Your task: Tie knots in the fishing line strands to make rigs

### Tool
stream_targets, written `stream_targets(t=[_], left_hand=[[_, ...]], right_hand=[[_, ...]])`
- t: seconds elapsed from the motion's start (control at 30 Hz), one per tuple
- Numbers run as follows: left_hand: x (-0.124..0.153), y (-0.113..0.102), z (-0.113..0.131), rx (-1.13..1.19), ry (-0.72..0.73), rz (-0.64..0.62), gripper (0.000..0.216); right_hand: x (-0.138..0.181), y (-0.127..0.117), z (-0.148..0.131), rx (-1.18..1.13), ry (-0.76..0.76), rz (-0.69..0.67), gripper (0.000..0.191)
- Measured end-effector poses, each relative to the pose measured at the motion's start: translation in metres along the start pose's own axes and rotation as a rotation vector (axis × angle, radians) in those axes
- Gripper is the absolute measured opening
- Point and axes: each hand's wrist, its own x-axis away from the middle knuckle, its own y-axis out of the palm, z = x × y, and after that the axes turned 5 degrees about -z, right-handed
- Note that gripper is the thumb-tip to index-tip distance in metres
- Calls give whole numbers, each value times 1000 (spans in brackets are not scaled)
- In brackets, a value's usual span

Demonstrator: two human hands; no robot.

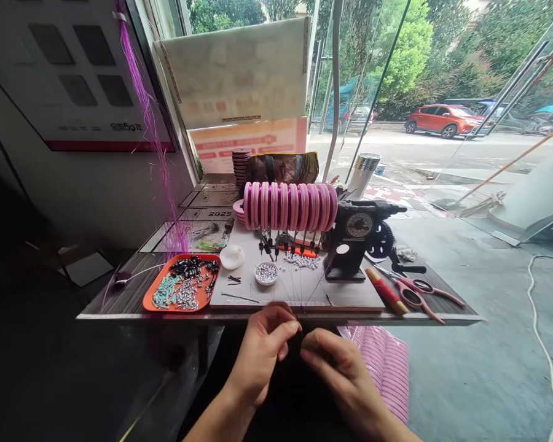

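Fine threads (293, 288) are seen at 12 o'clock from the fingertips, fanned over the white board (233, 288) below the pink spools (290, 207); their long axis is roughly 12 to 6, converging towards 6. The left hand (258, 344) is placed nearer, thumb and forefinger pressed together, anything pinched being indiscernible. The right hand (343, 368), towards 3 o'clock, is curled; its grip cannot be determined.
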Motion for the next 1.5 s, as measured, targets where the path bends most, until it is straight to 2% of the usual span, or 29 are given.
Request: stream_targets(t=[0.1,0.2,0.27,0.37,0.47,0.57,0.67,0.73,0.8,0.87,0.93,1.07,1.23,1.33,1.4,1.5], left_hand=[[3,-5,-2,-659,477,100,11],[6,-9,-10,-1071,886,230,19],[6,-12,-14,-1228,1054,312,19],[4,-15,-14,-1371,1140,338,18],[3,-17,-11,-1397,1047,177,23],[2,-17,-9,-1245,889,67,25],[3,-16,-11,-965,778,115,22],[2,-14,-14,-778,692,192,18],[0,-11,-16,-624,605,287,14],[-4,-9,-19,-483,534,363,12],[-8,-8,-21,-278,421,372,12],[-11,-5,-20,86,122,255,6],[-1,0,-9,262,-112,117,10],[3,2,-3,474,-259,106,14],[4,2,-3,572,-306,124,17],[5,4,-6,590,-287,145,18]], right_hand=[[0,-13,-29,310,-130,-152,26],[-26,-19,-60,276,-102,-224,22],[-54,-18,-74,186,-35,-280,20],[-95,-14,-80,132,79,-413,18],[-108,-12,-76,140,114,-448,19],[-89,-20,-69,149,60,-398,16],[-55,-36,-60,117,-37,-178,18],[-36,-42,-50,76,-43,-16,24],[-23,-40,-35,55,-16,71,27],[-16,-32,-19,36,15,83,28],[-14,-20,-6,4,40,57,27],[-19,-7,4,-76,50,42,22],[-24,-7,6,-222,48,40,16],[-22,-5,8,-286,76,77,16],[-18,-1,8,-356,136,100,16],[-14,10,8,-513,209,130,19]])
